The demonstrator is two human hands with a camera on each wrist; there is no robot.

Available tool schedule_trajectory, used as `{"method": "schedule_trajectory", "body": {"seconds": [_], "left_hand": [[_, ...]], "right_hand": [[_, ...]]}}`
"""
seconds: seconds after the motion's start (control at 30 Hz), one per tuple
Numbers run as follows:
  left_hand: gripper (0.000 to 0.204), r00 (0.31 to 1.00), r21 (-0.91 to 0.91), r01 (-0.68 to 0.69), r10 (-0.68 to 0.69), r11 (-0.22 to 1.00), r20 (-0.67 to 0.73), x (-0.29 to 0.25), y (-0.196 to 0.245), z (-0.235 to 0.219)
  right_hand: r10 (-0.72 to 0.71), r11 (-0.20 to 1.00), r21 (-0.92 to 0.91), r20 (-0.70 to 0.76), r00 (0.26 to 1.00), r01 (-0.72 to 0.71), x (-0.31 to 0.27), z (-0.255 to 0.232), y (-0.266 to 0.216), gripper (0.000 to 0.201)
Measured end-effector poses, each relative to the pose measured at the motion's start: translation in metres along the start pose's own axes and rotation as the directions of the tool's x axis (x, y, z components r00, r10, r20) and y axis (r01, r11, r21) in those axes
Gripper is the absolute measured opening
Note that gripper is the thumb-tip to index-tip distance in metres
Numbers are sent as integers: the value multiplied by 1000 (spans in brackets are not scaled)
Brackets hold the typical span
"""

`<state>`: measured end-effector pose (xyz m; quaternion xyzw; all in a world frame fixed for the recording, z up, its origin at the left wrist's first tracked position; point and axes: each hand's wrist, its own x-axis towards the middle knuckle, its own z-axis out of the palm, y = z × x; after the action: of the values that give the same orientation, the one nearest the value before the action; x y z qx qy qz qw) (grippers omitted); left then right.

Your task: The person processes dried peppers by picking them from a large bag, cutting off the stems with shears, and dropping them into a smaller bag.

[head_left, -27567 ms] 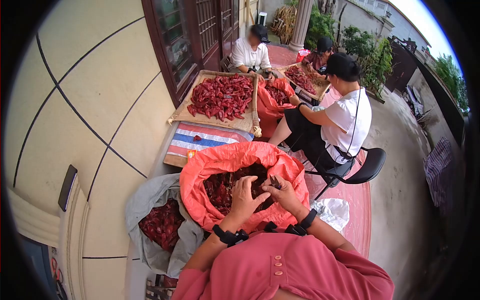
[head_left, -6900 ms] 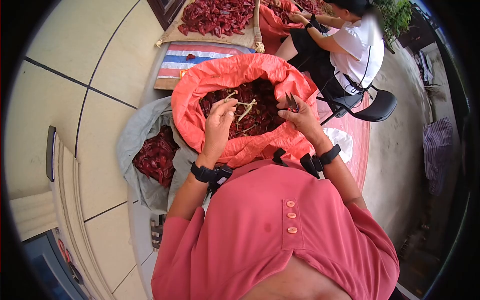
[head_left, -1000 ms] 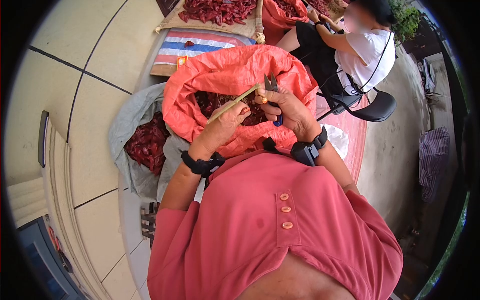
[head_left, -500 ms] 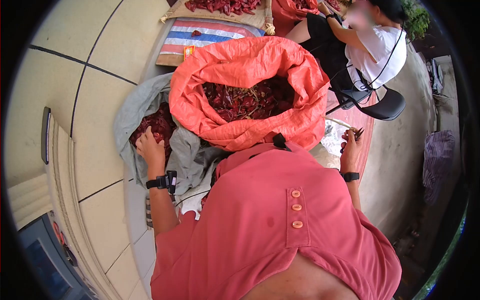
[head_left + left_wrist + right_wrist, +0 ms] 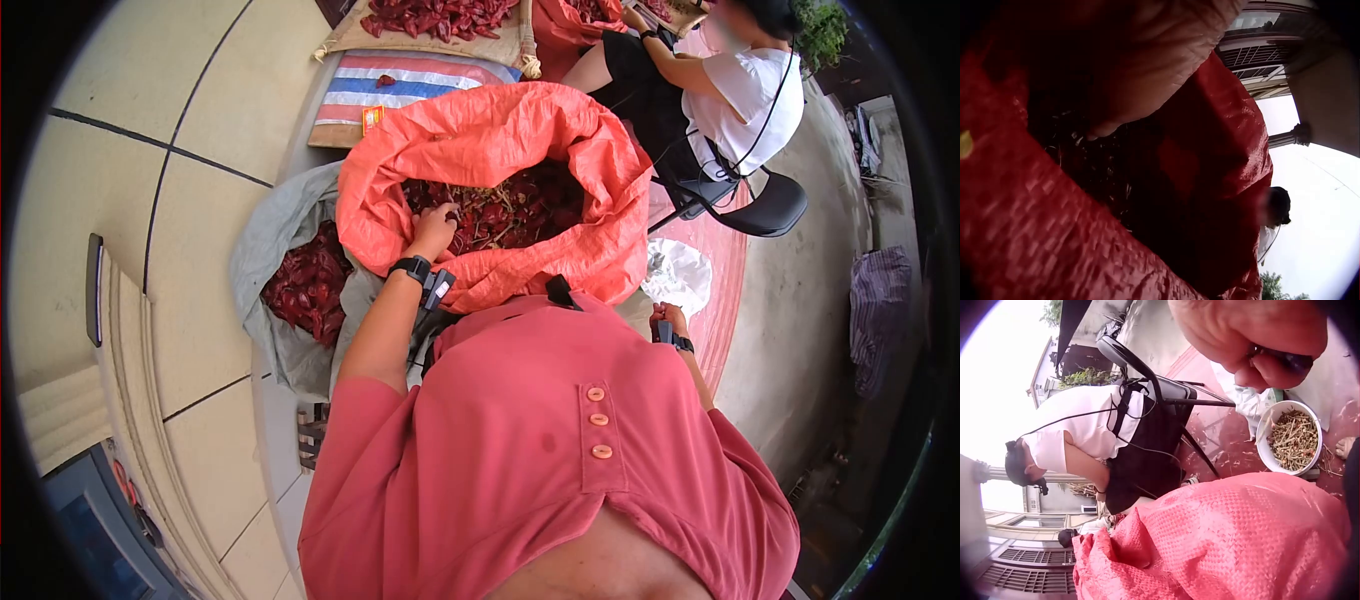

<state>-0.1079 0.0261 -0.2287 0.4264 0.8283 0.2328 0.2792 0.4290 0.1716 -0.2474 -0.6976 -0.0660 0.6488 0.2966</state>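
My left hand (image 5: pixel 437 230) reaches into the mouth of a red woven sack (image 5: pixel 490 275), its fingertips at the dried red chilies (image 5: pixel 545 205) and loose stems inside. In the left wrist view the hand (image 5: pixel 1154 62) hangs over the sack's dark inside; I cannot tell whether it pinches anything. Low at my right side, my right hand (image 5: pixel 668 320) grips a pair of snips; its dark handle (image 5: pixel 1294 360) shows between the curled fingers in the right wrist view. Beneath that hand stands a white bucket (image 5: pixel 1261 439) of cut stems.
A grey sack (image 5: pixel 262 225) of dried chilies stands left of the red one. Beyond lie a striped sheet (image 5: pixel 400 85) and a chili-filled tray (image 5: pixel 350 40). A seated person (image 5: pixel 745 105) works on a black chair (image 5: pixel 765 205) at right, by a white plastic bag (image 5: pixel 680 275).
My left hand, earlier beside the snips, went to the grey sack's chilies and is now in the red sack. My right hand swung out right with the snips and a stem, then drew lower.
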Motion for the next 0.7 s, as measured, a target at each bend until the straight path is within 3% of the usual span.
{"method": "schedule_trajectory", "body": {"seconds": [0.07, 0.1, 0.2, 0.23, 0.33, 0.43, 0.6, 0.7], "left_hand": [[37, 999, 53, -3, 4, 999, -34, 12, -5, 12], [33, 999, 101, 2, 3, 995, -48, 14, -6, 15], [28, 999, -34, -37, 36, 999, -36, 24, -13, 9], [28, 989, -211, -65, 35, 975, -145, 21, -9, 7], [32, 986, -629, -62, -51, 775, -160, 8, 5, -15], [42, 997, -754, -10, -50, 657, -57, -21, 34, -49], [35, 998, -922, -2, -55, 388, -25, -59, 68, -77], [23, 998, -907, -27, -35, 420, -46, -81, 90, -90]], "right_hand": [[38, 995, 95, -55, 998, -33, -21, 8, 1, 13], [91, 991, 91, 91, 992, -100, -24, 0, 1, 14], [55, 998, 21, 49, 997, -56, -27, -21, 9, 13], [86, 995, 41, 50, 995, -88, -23, -29, 10, 15], [-75, 997, 28, -52, 996, 76, -43, -32, 10, 16], [-188, 982, -30, -31, 982, 187, -75, -10, -2, 23], [-404, 898, -129, 139, 904, 421, -129, 61, -29, 27], [-509, 767, -139, 462, 726, 626, -178, 120, -43, 16]]}}
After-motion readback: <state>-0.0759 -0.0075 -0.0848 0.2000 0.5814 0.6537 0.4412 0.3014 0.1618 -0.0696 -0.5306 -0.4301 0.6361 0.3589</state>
